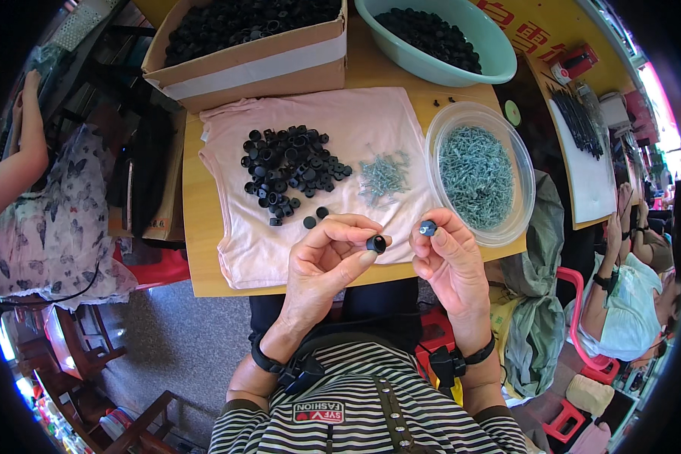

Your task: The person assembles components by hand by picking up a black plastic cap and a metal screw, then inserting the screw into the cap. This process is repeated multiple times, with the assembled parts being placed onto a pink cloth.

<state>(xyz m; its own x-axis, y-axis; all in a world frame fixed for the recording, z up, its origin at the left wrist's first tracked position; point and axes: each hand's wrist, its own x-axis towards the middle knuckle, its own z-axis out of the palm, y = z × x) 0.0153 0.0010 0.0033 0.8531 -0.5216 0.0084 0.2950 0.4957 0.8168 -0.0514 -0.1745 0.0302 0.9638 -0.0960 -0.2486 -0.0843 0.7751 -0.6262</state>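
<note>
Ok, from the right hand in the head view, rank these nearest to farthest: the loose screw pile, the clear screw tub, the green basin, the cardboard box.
From the right hand:
1. Clear screw tub, just beyond and right of the fingertips.
2. Loose screw pile, ahead-left on the pink cloth.
3. Green basin, far side, ahead.
4. Cardboard box, far left corner.

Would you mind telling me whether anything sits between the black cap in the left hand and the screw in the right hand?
Nothing visible does. The small round black plastic cap in the left hand and the small metal screw in the right hand face each other across an open gap above the pink cloth.
</note>
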